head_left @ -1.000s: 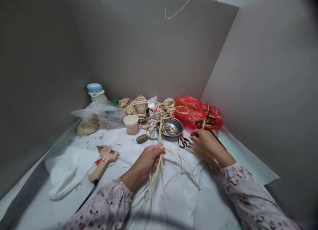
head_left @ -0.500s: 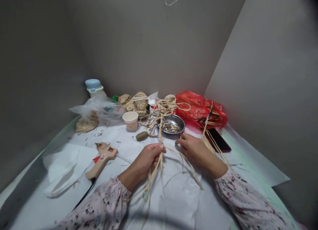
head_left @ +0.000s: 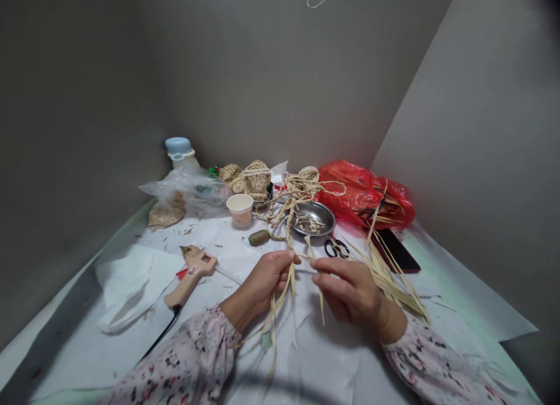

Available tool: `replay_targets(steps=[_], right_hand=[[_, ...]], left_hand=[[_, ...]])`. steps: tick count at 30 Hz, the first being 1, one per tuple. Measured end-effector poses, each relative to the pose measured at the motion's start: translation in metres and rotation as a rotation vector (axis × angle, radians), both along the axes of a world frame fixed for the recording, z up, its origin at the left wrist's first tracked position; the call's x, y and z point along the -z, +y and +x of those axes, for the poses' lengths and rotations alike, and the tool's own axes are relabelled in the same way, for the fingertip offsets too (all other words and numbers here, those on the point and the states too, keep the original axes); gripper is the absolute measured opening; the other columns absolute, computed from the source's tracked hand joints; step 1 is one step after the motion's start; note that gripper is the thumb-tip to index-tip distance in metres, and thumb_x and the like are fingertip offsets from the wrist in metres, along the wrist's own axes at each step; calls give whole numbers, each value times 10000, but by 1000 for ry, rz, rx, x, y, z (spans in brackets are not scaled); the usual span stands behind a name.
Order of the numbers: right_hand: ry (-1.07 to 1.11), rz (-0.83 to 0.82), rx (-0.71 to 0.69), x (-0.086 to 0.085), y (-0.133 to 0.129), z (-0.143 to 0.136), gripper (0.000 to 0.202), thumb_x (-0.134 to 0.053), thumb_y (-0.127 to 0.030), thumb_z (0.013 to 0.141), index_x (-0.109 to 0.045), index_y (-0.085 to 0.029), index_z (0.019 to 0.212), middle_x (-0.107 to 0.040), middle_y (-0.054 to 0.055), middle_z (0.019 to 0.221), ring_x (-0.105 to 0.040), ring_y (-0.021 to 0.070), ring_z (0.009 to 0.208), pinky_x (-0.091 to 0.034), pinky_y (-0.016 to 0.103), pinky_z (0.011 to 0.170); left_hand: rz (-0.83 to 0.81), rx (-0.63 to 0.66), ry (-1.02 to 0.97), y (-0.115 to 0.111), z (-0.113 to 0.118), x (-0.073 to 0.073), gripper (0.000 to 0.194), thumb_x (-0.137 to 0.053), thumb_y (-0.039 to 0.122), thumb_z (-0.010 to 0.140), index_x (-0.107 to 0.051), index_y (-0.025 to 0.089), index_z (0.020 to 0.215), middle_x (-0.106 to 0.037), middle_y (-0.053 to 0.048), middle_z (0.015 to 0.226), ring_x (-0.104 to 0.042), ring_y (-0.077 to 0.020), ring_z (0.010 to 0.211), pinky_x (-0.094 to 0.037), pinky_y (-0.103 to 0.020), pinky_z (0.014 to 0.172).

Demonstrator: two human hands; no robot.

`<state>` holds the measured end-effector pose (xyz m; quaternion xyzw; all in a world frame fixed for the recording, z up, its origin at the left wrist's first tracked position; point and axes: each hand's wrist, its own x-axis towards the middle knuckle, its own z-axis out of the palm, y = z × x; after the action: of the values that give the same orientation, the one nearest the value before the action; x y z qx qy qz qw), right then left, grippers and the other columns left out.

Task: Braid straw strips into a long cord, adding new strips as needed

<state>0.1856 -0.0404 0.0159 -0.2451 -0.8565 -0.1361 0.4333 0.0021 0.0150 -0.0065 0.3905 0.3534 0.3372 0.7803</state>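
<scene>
My left hand (head_left: 266,276) pinches a pale straw braid (head_left: 289,233) at its lower end, where the plaiting splits into loose strands. Several of those strands (head_left: 273,314) hang below the hand towards me. Just to the right, my right hand (head_left: 345,285) has its thumb and fingers closed on a straw strand (head_left: 307,257) that runs out sideways from the braid. A short strand end (head_left: 322,306) dangles under these fingers. Beyond the hands, the finished braid leads up to a looped heap of plaited cord (head_left: 301,189) beside a metal bowl (head_left: 326,218) holding straw scraps.
Black-handled scissors (head_left: 336,248), loose straw (head_left: 394,288), a phone (head_left: 398,252) and a red plastic bag (head_left: 350,183) lie right. On the left are a glue gun (head_left: 192,276), a paper cup (head_left: 240,211), a thread spool (head_left: 259,237), a clear bag (head_left: 188,186) and a bottle (head_left: 179,151).
My right hand has come nearer and taken a strand close to the braid. The scissors beside the bowl now show. The whole view has shifted slightly, with things appearing further right.
</scene>
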Motion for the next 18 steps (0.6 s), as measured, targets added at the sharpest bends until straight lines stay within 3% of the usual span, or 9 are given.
replay_targets(steps=[5, 10, 13, 18], right_hand=[[-120, -16, -175, -6, -12, -21, 226, -504, -85, 779, -587, -137, 983, -691, 121, 891, -655, 180, 780, -543, 278, 627], [-240, -52, -217, -1, -16, -29, 187, -482, -137, 811, -603, -119, 953, -666, 84, 763, -541, 132, 515, -423, 270, 455], [-237, -70, -267, 2, -19, -28, 261, -452, -255, 850, -599, -132, 1028, -667, 85, 826, -535, 126, 512, -417, 269, 459], [-52, -48, -310, 0, -20, -25, 434, -408, -420, 899, -536, -115, 1180, -653, 112, 889, -600, 169, 608, -460, 290, 527]], left_hand=[[-31, -31, -12, 2, 0, -1, 240, -674, 335, 721, -546, 132, 720, -219, 124, 489, -110, -18, 417, -62, -144, 373], [-52, -79, -46, 9, -1, 4, 198, -666, 297, 719, -575, 122, 746, -208, 129, 493, -100, -10, 402, -56, -133, 357], [-58, -94, -46, 11, -1, 8, 183, -670, 277, 711, -583, 121, 754, -206, 129, 499, -104, -8, 394, -62, -129, 350], [-39, -81, -59, 9, -1, 8, 252, -675, 357, 738, -565, 131, 744, -217, 128, 490, -93, -10, 392, -65, -130, 341]])
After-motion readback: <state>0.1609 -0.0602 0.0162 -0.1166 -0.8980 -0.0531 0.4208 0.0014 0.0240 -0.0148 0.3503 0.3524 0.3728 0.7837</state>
